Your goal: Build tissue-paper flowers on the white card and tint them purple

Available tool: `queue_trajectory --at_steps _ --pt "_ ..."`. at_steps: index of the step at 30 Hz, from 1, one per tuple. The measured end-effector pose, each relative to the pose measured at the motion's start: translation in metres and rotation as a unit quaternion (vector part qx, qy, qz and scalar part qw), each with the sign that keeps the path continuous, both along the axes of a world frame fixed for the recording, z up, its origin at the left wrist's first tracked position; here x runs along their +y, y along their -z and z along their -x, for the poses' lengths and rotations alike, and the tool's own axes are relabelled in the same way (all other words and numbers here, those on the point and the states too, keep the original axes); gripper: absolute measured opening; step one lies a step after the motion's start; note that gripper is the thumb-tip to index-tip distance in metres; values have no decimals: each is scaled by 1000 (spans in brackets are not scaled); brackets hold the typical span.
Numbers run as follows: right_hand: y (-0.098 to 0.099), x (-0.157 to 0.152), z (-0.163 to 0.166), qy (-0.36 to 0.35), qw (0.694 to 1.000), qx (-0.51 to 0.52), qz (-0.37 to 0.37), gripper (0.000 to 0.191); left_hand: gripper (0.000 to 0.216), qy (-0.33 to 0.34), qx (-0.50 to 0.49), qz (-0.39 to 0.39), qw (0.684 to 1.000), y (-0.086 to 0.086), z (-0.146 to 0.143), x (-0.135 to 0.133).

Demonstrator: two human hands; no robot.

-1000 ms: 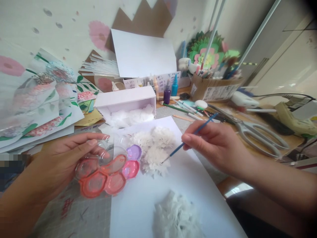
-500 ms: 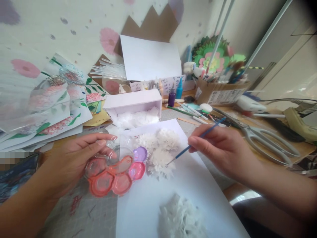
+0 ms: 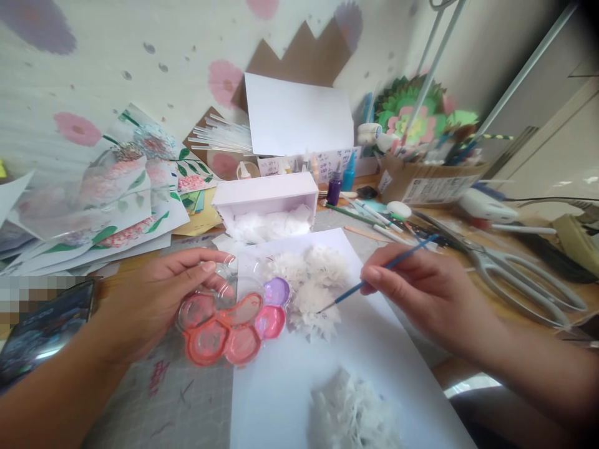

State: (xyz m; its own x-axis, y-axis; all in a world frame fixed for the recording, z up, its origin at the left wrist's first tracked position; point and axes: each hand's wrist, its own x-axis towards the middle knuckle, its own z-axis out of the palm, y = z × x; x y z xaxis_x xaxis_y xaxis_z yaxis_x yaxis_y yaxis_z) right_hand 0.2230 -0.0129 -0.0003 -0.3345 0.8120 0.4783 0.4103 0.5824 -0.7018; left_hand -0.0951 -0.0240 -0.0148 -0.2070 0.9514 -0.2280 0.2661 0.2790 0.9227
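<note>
My left hand [image 3: 187, 287] grips the edge of a clear plastic paint palette [image 3: 219, 324]. Its round wells hold purple, pink and orange-red paint. In my right hand [image 3: 402, 277] is a thin blue paintbrush [image 3: 349, 292], pinched between thumb and fingers and slanting down to the left. The brush tip meets the nearest of several white ruffled paper flowers [image 3: 313, 312], just right of the palette. Another white paper flower [image 3: 355, 411] lies closer to me on a white paper sheet [image 3: 281, 380].
Behind the palette stands a white box [image 3: 266, 190] with white material inside. Large scissors [image 3: 515, 268] lie to the right, before a cardboard box [image 3: 430, 178] of brushes. Flower pictures [image 3: 116, 206] pile up at the left, beside a dark-screened device [image 3: 47, 330]. Paint bottles [image 3: 334, 187] stand behind.
The whole view has shifted, so most things appear farther right. Both hands keep their holds, and the brush tip stays at the same white flower.
</note>
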Motion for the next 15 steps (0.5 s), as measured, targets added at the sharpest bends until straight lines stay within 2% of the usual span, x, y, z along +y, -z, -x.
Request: queue_trajectory --at_steps 11,15 --pt "-1 -2 1 -1 1000 -15 -2 20 49 50 33 -5 998 1 3 -2" --pt "0 -3 2 6 1000 -20 -9 20 48 51 6 -6 999 2 2 -1"
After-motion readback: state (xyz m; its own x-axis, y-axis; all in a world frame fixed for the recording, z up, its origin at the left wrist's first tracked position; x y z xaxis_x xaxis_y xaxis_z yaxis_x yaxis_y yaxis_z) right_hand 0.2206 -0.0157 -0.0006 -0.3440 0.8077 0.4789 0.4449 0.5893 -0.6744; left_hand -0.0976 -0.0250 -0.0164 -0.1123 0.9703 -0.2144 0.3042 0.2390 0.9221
